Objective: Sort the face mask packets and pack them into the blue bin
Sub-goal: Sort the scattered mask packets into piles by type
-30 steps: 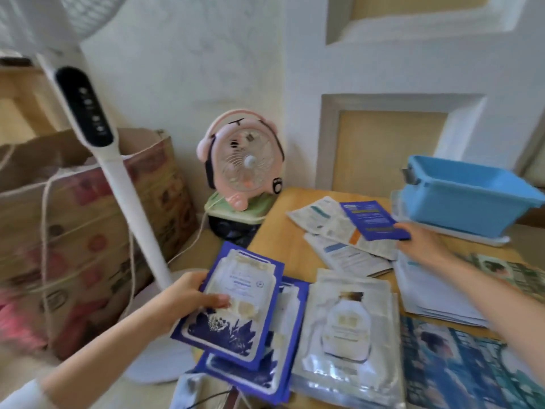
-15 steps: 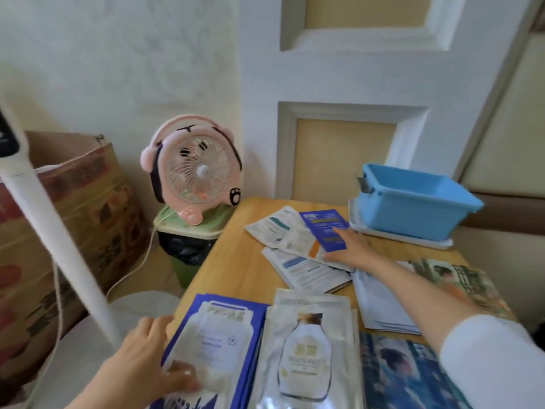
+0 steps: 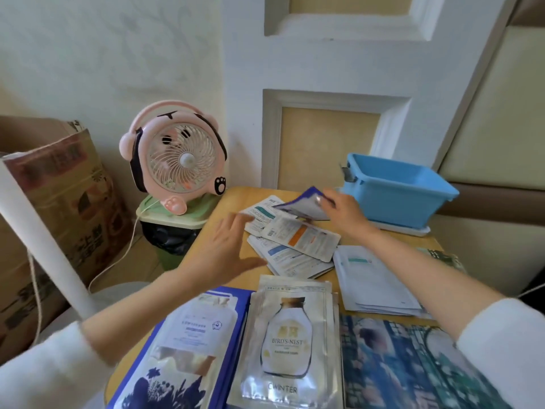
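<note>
Far left stood a cardboard box [image 3: 53,202] and a pink fan [image 3: 177,157], neither in play. The left hand [image 3: 227,252] hovered over the table [image 3: 230,199], fingers spread and holding nothing, its fingertips right at the edge of the loose white packets [image 3: 298,240]; touching or not, I could not tell. Nearer the camera lay 2 piles, blue-edged packets [image 3: 188,343] and silver packets [image 3: 289,343]. Then the action: the right hand [image 3: 345,211] pinched 1 blue packet [image 3: 300,206] by its right end, lifted and tilted, its long side running leftward from the fingers. The blue bin [image 3: 395,193] sat just right of that hand, well apart from the left one, so I judged a short carry rightward over the rim.
</note>
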`<act>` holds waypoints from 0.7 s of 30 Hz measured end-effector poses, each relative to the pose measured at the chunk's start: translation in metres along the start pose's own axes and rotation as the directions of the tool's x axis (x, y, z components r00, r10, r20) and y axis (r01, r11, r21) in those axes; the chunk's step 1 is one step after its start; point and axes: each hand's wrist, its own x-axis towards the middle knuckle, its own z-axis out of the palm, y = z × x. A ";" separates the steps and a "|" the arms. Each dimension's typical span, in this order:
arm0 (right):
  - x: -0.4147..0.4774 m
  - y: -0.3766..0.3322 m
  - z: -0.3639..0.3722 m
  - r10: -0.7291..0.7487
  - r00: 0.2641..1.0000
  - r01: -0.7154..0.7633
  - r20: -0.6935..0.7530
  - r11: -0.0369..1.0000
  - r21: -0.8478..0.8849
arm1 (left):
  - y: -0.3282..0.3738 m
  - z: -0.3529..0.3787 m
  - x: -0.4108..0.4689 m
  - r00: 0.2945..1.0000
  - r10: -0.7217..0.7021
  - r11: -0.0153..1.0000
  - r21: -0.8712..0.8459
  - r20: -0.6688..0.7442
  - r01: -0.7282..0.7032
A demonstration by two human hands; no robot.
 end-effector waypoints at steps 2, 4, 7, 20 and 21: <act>-0.003 -0.027 -0.025 -0.056 0.998 0.051 0.016 0.976 0.211 | 0.008 0.000 0.011 0.998 -0.004 0.999 -0.033 -0.063 0.002; -0.008 -0.047 -0.043 -0.056 0.997 0.029 0.058 0.920 0.392 | 0.015 -0.003 0.020 0.991 -0.028 0.998 -0.058 -0.127 0.021; -0.013 -0.063 -0.056 -0.061 0.996 0.025 0.068 0.895 0.445 | 0.026 -0.017 0.023 0.985 -0.118 0.956 -0.281 -0.122 0.080; -0.034 -0.082 -0.054 -0.046 0.996 0.007 0.074 0.891 0.455 | 0.034 -0.050 -0.008 0.980 -0.111 0.722 -0.664 0.167 0.195; -0.035 -0.082 -0.053 -0.033 0.996 -0.009 0.084 0.889 0.458 | 0.032 -0.050 -0.011 0.977 -0.125 0.726 -0.656 0.171 0.208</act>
